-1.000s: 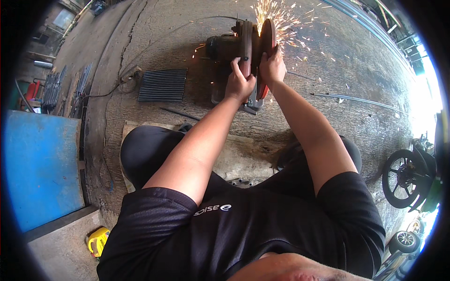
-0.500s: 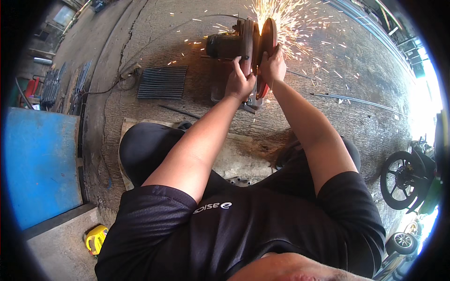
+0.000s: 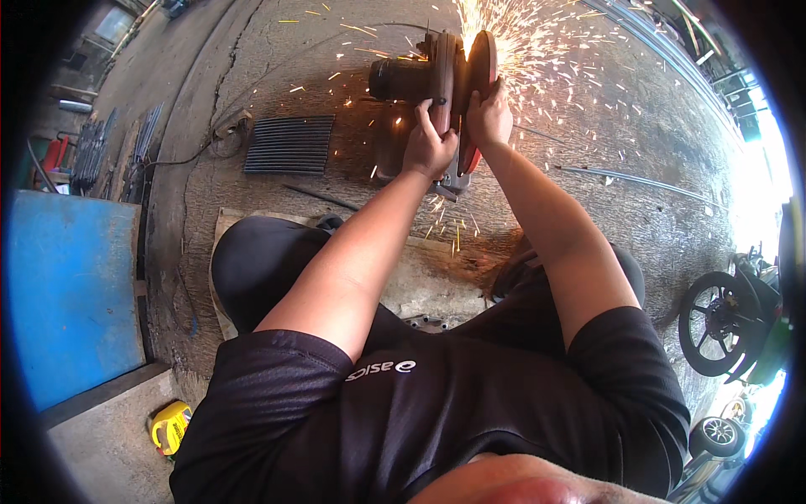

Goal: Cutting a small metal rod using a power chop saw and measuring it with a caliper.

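Note:
A cut-off machine point(image 3: 442, 71) with a dark motor point(image 3: 399, 80) stands on the ground ahead of me. To its right is a round dark disc with a red rim point(image 3: 483, 63), tilted nearly on edge. My left hand point(image 3: 431, 149) is closed around the near edge of the machine's brownish guard, forefinger stretched up along it. My right hand point(image 3: 490, 118) lies against the disc's right side, its fingers partly bent around it. Bright sparks point(image 3: 512, 34) fly out from between the machine and the disc. The contact point itself is hidden by glare.
A row of short dark rods point(image 3: 290, 144) lies left of the machine, with a cable point(image 3: 222, 139) beyond. Long metal bars point(image 3: 638, 181) rest at right. A blue panel point(image 3: 71, 286), a yellow container point(image 3: 171, 427) and a motorcycle wheel point(image 3: 714, 323) stand around me.
The spark spray has spread, and more sparks now fall near the machine's front foot. Both hands keep nearly the same places.

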Demonstrator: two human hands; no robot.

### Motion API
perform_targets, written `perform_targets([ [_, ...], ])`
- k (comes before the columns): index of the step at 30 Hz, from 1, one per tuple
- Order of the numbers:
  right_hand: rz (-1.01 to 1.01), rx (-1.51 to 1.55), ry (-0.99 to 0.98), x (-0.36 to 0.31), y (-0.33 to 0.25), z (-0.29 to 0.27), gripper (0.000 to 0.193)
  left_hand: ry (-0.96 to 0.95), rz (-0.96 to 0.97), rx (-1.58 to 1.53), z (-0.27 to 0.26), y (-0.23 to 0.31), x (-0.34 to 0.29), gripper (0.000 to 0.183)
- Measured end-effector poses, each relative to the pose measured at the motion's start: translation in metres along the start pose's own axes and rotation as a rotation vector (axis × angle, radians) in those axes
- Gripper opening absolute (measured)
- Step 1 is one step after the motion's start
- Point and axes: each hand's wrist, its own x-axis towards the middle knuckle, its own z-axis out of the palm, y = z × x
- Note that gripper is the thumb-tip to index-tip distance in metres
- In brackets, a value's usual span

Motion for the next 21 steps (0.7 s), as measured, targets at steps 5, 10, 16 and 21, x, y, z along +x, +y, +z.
perform_targets([
  [5,-0.025,0.021,0.051,-0.0013,0.0009,0.0028,0.055,-0.020,-0.040,-0.034,0.0023,-0.0036,0.0008,0.062],
  [10,0.002,0.018,0.055,-0.0014,0.0024,0.0047,0.054,0.020,-0.007,0.004,0.0049,-0.0061,-0.0007,0.062],
  [16,0.018,0.014,0.012,-0.0028,0.0030,0.0043,0.059,0.021,0.006,-0.009,0.0040,-0.0064,-0.0022,0.063],
  [21,0.013,-0.003,-0.013,-0.0025,0.0030,0.0021,0.061,-0.002,-0.009,-0.009,0.0030,-0.0057,-0.0029,0.063],
])
